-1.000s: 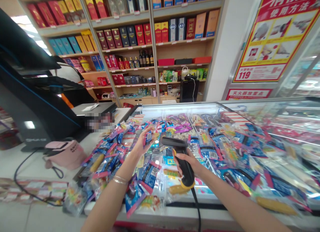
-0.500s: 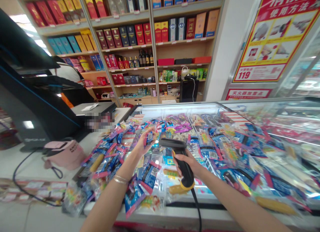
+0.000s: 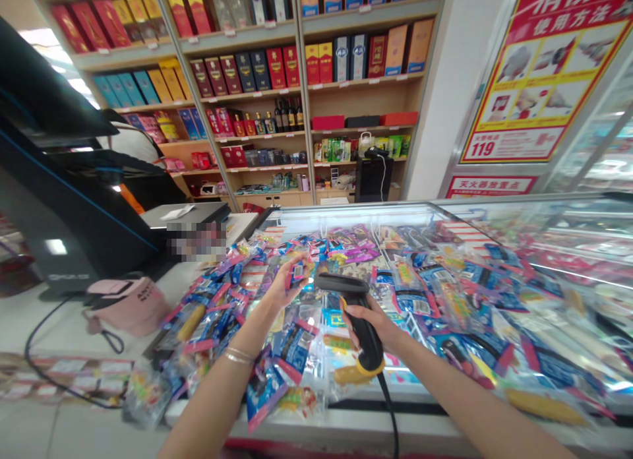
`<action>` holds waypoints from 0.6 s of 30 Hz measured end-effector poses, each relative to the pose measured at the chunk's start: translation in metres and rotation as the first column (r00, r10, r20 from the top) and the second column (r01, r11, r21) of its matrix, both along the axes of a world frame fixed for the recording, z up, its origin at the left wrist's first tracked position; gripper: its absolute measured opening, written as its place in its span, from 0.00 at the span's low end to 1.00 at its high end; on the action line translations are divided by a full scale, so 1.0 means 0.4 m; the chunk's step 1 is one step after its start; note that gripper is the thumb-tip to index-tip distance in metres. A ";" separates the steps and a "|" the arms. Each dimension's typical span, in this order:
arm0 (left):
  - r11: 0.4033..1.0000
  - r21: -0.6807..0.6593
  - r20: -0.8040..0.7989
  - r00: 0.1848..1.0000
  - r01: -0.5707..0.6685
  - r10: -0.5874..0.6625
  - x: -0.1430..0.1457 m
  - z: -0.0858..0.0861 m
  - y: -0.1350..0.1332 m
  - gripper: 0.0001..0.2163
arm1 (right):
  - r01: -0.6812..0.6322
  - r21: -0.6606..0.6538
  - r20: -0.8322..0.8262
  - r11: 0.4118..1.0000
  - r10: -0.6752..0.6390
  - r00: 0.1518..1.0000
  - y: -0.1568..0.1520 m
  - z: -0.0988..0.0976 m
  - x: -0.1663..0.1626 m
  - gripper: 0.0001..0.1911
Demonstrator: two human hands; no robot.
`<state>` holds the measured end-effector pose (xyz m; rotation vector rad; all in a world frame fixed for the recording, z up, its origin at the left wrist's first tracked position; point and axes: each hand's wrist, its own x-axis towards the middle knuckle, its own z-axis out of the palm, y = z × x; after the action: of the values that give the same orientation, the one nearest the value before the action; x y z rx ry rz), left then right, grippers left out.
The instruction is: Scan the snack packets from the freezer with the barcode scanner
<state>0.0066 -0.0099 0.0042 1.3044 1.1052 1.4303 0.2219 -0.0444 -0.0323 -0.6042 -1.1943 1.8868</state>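
My right hand (image 3: 372,324) is wrapped round the grip of a black barcode scanner (image 3: 341,284) with yellow trim, its head pointing left. Held in my left hand (image 3: 281,284) is a small blue-and-pink snack packet (image 3: 297,272), whose white barcode label faces the scanner, a short gap apart. Around both hands, many similar packets lie on a glass-topped freezer: a blue packet (image 3: 295,347) below my left wrist, a purple packet (image 3: 359,253) behind, and a clear bag with a yellow corn-like piece (image 3: 350,374) under the scanner. The fingertips of my left hand are partly hidden.
A pink bag (image 3: 131,304) stands on the left counter beside a large black checkout screen (image 3: 74,202). The scanner's black cable (image 3: 390,406) runs down over the freezer's front edge. Shelves of boxed bottles (image 3: 257,70) line the back wall, and a person (image 3: 136,152) is behind the screen.
Both hands stay almost in place. The packet in my left hand has turned or shifted very slightly beside the scanner.
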 end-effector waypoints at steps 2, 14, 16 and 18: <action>1.000 -0.007 0.010 1.000 0.019 -0.019 -0.002 -0.004 0.006 0.18 | 0.003 -0.003 -0.001 1.000 -0.003 1.000 -0.001 0.001 0.001 0.15; 0.990 -0.081 0.154 0.983 0.118 -0.104 -0.007 -0.034 0.040 0.21 | 0.036 0.001 0.028 0.999 -0.036 0.999 -0.008 0.011 -0.001 0.16; 0.989 -0.078 0.155 0.982 0.123 -0.110 -0.008 -0.039 0.044 0.21 | 0.047 -0.004 0.040 0.999 -0.047 0.998 -0.009 0.011 -0.002 0.16; 0.990 -0.070 0.143 0.984 0.122 -0.111 -0.010 -0.042 0.044 0.20 | 0.060 -0.005 0.050 0.998 -0.059 0.997 -0.011 0.013 -0.002 0.16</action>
<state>0.0025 0.0076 -0.0125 1.1764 0.9677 1.3561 0.2211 -0.0488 -0.0270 -0.6862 -1.1893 1.8358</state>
